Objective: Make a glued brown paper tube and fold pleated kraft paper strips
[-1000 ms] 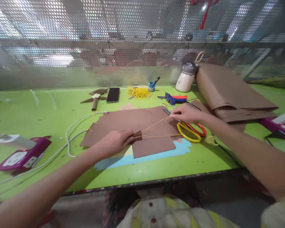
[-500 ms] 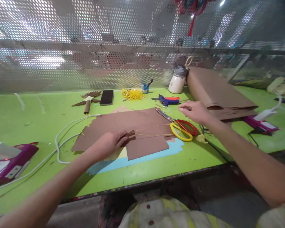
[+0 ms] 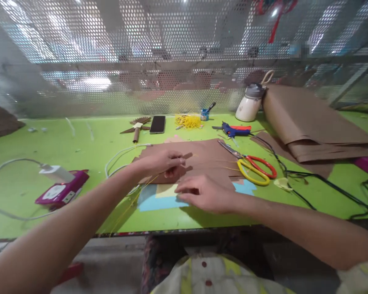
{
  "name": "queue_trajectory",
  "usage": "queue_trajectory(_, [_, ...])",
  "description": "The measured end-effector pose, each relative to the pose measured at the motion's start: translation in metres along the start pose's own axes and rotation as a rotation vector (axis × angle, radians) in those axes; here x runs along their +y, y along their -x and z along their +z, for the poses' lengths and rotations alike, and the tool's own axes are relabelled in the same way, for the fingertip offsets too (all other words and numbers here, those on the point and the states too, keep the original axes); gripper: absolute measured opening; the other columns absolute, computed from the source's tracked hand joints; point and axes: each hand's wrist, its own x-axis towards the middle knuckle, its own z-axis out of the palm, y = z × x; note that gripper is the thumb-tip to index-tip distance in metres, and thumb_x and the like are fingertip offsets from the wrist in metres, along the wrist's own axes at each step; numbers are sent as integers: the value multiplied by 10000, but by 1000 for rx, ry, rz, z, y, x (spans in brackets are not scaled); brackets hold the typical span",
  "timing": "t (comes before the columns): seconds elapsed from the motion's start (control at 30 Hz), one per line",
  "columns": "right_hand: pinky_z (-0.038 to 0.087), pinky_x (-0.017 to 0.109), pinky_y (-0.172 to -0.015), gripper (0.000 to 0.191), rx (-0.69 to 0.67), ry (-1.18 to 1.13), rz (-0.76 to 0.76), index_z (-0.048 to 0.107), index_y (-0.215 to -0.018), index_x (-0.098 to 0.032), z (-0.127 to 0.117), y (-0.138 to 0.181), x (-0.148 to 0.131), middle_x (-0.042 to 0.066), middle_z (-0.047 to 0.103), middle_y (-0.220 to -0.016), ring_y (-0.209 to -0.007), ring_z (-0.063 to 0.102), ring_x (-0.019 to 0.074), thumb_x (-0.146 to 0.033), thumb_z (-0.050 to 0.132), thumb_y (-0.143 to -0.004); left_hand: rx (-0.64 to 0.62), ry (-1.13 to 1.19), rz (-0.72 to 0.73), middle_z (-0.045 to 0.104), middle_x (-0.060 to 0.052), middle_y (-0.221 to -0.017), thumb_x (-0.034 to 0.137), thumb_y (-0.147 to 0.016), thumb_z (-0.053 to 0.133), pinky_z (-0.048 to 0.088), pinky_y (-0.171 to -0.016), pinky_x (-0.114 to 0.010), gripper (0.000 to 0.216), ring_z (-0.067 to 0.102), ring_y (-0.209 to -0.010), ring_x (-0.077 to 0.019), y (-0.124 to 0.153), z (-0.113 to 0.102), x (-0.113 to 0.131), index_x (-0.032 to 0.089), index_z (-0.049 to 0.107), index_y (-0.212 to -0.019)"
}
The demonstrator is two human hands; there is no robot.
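Observation:
Thumb and fingers of my left hand [image 3: 165,161] pinch a small folded strip of brown paper [image 3: 187,156] above the larger brown paper sheets [image 3: 207,151]. Thin yellow string [image 3: 122,216] trails from near this hand toward the table's front edge, and more runs right over the sheets. My right hand [image 3: 207,194] is low over the front of the stack, fingers curved and thumb slightly apart, with nothing visible between them. Light blue paper [image 3: 159,203] and pale yellow paper [image 3: 164,190] show beneath. Scissors [image 3: 253,168] with red and yellow handles lie on the right, blades resting on the sheets.
Behind stand a white flask [image 3: 247,108], a small blue jar [image 3: 205,115], yellow shreds [image 3: 188,121], a phone [image 3: 157,124] and a brown paper figure [image 3: 137,130]. A glue gun [image 3: 233,130] and dark cables lie right. A purple power strip [image 3: 61,190] sits left; stacked brown paper [image 3: 313,118] fills back right.
My right hand has moved left and toward me, from beside the glue gun to the paper's front. My left hand has lifted slightly with the brown strip. The view has shifted left.

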Motion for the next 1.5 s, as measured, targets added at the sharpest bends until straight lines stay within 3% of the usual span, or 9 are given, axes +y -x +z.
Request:
queue_trajectory(0.07, [418, 227, -494, 170, 41, -269, 221, 692, -940, -101, 10, -13, 3, -14, 589, -527, -468, 519, 100, -165, 640, -792, 24, -25, -13, 541, 11, -554, 509, -862, 497, 384, -485, -207, 379, 516, -516, -117, -2, -3, 11, 148, 611, -880])
queue_trajectory(0.13, [406, 209, -408, 216, 55, -412, 304, 637, -1018, -84, 21, -24, 4, -27, 583, -523, -384, 484, 80, -168, 606, -822, 79, -87, -30, 568, 3, -590, 501, -858, 507, 380, -479, -204, 375, 526, -525, -117, -4, -3, 20, 155, 628, -934])
queue_trajectory(0.27, [429, 194, -351, 145, 86, -623, 341, 560, -994, -106, 42, -42, 2, 20, 662, -696, -361, 493, 57, -178, 550, -869, 152, -112, -56, 546, 10, -587, 476, -853, 522, 355, -455, -197, 382, 480, -492, -99, -10, 6, 27, 158, 643, -1026])
queue_trajectory(0.47, [384, 168, -312, 218, 241, -799, 346, 545, -829, -121, 54, -53, -3, -16, 594, -539, -322, 444, 53, -201, 393, -963, 158, -107, -35, 497, 38, -556, 431, -847, 549, 313, -443, -185, 412, 392, -435, -66, -17, 11, 28, 233, 608, -1203])
queue_trajectory(0.57, [400, 178, -318, 208, 235, -851, 340, 558, -811, -116, 51, -53, -7, -4, 610, -535, -339, 472, 66, -173, 417, -953, 146, -108, 14, 512, 35, -550, 376, -860, 544, 320, -455, -188, 387, 414, -448, -73, -17, 8, 39, 252, 596, -1222])
queue_trajectory(0.67, [428, 188, -340, 214, 236, -878, 322, 560, -793, -118, 46, -56, -13, 5, 623, -538, -362, 507, 77, -161, 423, -951, 119, -138, -2, 534, 4, -567, 288, -870, 526, 330, -457, -197, 246, 439, -455, -75, -19, 1, 52, 146, 665, -1017])
queue_trajectory(0.8, [452, 194, -364, 227, 238, -896, 293, 556, -769, -115, 42, -62, -22, 26, 651, -580, -381, 524, 76, -139, 422, -950, 134, -231, 28, 552, -11, -591, 288, -859, 541, 330, -455, -210, 174, 478, -475, -91, -28, -9, 60, 145, 638, -842])
queue_trajectory(1.0, [480, 211, -402, 214, 198, -926, 291, 546, -782, -122, 41, -66, -24, 34, 667, -609, -409, 549, 87, -132, 418, -952, 64, -212, 13, 537, 1, -568, 279, -846, 549, 331, -477, -222, 146, 474, -473, -90, -41, -9, 50, 161, 626, -807])
queue_trajectory(1.5, [463, 183, -361, 226, -4, -900, 380, 550, -774, -119, 71, -67, -29, 13, 638, -527, -365, 519, 79, -123, 411, -953, 111, -215, 72, 543, -22, -567, 310, -812, 578, 288, -489, -255, 169, 448, -474, -108, -42, 0, 50, 159, 648, -785])
